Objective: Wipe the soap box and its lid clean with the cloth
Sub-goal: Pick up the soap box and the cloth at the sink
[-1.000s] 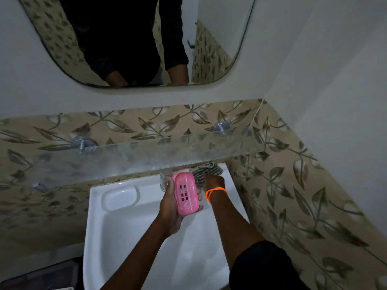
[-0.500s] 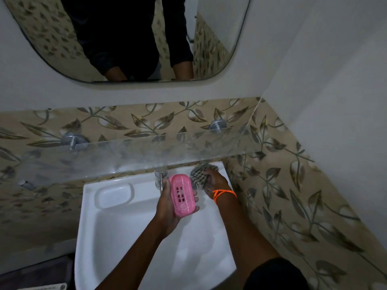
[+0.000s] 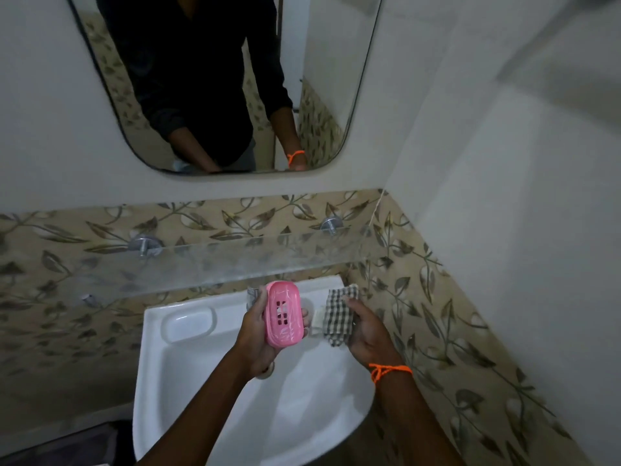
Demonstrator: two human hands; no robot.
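Note:
My left hand grips a pink soap box above the white sink, its slotted underside turned up toward me. Whether the lid is on it cannot be told. A short gap to the right, my right hand holds a black-and-white checked cloth over the sink's back right corner. The cloth hangs from my fingers and does not touch the box. An orange thread is tied round my right wrist.
A clear glass shelf on metal brackets juts out just above and behind my hands. The tap is partly hidden behind the soap box. A moulded soap recess lies at the sink's back left. The tiled wall stands close on the right, with a mirror above.
My right hand has lifted the cloth from the sink's back right corner and turned it toward me. The soap box stays in my left hand. The camera has tilted up.

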